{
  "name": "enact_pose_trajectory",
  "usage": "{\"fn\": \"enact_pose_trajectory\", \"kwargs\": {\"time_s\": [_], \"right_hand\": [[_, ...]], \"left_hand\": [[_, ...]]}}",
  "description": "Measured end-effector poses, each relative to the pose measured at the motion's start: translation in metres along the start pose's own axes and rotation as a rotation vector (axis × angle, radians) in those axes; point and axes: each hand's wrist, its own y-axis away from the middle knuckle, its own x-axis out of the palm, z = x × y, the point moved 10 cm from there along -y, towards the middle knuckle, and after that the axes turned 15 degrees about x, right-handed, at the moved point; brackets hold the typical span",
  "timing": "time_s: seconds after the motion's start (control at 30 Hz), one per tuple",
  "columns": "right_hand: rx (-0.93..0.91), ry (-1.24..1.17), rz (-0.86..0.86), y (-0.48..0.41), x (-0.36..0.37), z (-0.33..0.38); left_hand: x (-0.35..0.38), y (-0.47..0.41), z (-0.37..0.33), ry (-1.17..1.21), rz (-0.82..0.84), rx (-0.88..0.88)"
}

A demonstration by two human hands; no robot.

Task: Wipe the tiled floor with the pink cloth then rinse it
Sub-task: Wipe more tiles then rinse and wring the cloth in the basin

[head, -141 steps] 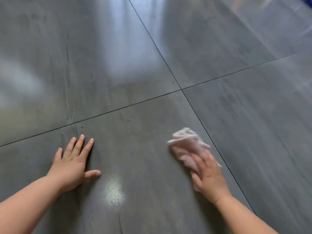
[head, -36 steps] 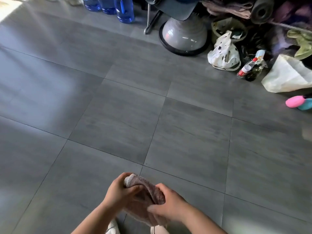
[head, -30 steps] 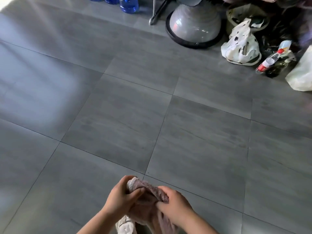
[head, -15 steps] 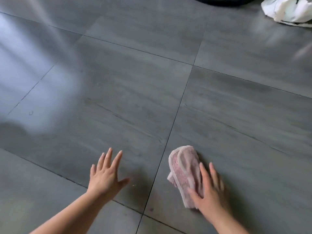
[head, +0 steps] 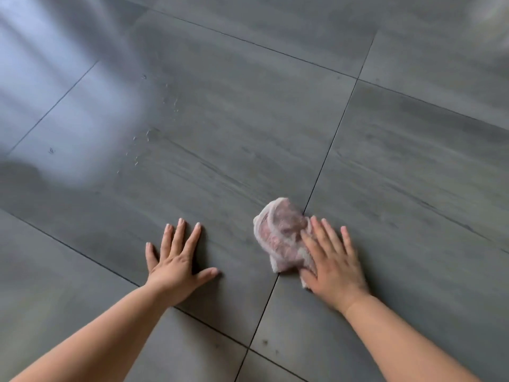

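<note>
The pink cloth (head: 279, 232) lies bunched on the grey tiled floor (head: 220, 133), across a dark grout line. My right hand (head: 332, 261) presses flat on the cloth's right and near part, fingers spread and pointing away from me. Part of the cloth is hidden under that palm. My left hand (head: 177, 264) rests flat on the tile to the left of the cloth, a hand's width apart from it, fingers spread and holding nothing.
Large grey tiles with thin dark grout lines fill the whole view. A bright reflection (head: 82, 128) glares on the left tiles, with small water droplets (head: 143, 139) beside it. Small dark specks (head: 265, 341) sit near a grout crossing close to me.
A second ago both hands held the cloth bunched in the air. Now the cloth is down on the floor under my right hand, and my left hand is planted flat. The view has dropped closer to the floor.
</note>
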Motion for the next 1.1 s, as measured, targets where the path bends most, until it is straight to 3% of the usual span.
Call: {"fn": "enact_pose_trajectory", "kwargs": {"time_s": [0.13,0.2,0.27,0.37,0.43,0.47,0.57,0.63,0.7,0.77,0.87,0.93,1.0,1.07,1.1], "right_hand": [[0.32,0.006,0.033,-0.022,-0.006,-0.019],[0.33,-0.044,0.046,-0.006,-0.003,0.01],[0.07,-0.083,0.044,0.036,0.002,0.076],[-0.537,0.011,0.093,0.114,0.01,0.167],[-0.643,0.03,0.08,0.104,0.01,0.163],[-0.558,0.002,0.041,0.081,0.005,0.147],[0.001,-0.012,-0.082,-0.003,-0.003,0.051],[0.323,-0.045,-0.035,-0.024,-0.006,0.004],[0.421,-0.051,-0.019,-0.015,-0.006,0.011],[0.203,-0.051,-0.076,0.02,-0.003,0.07],[-0.428,-0.027,-0.012,0.103,0.012,0.177],[-0.616,0.02,0.019,0.109,0.02,0.188],[-0.48,0.015,-0.039,0.059,0.014,0.158],[-0.073,-0.01,-0.118,-0.006,0.003,0.086],[0.186,-0.039,-0.061,-0.029,0.0,0.042]], "left_hand": [[-0.011,0.025,0.019,-0.005,-0.056,0.067],[-0.011,0.056,0.043,0.042,-0.161,-0.031],[-0.003,0.087,0.071,0.074,-0.204,-0.161],[0.007,0.104,0.1,0.125,-0.178,-0.285],[0.008,0.102,0.104,0.13,-0.154,-0.293],[0.009,0.101,0.105,0.131,-0.139,-0.292],[0.012,0.099,0.107,0.119,-0.083,-0.265],[0.012,0.1,0.108,0.107,-0.049,-0.265],[0.008,0.1,0.107,0.079,-0.058,-0.257],[0.006,0.099,0.105,0.074,-0.08,-0.251],[0.006,0.101,0.105,0.08,-0.074,-0.256],[0.005,0.101,0.107,0.099,-0.087,-0.25],[0.002,0.102,0.112,0.106,-0.09,-0.228],[0.0,0.104,0.116,0.103,-0.076,-0.209],[0.0,0.103,0.116,0.107,-0.074,-0.201]]}}
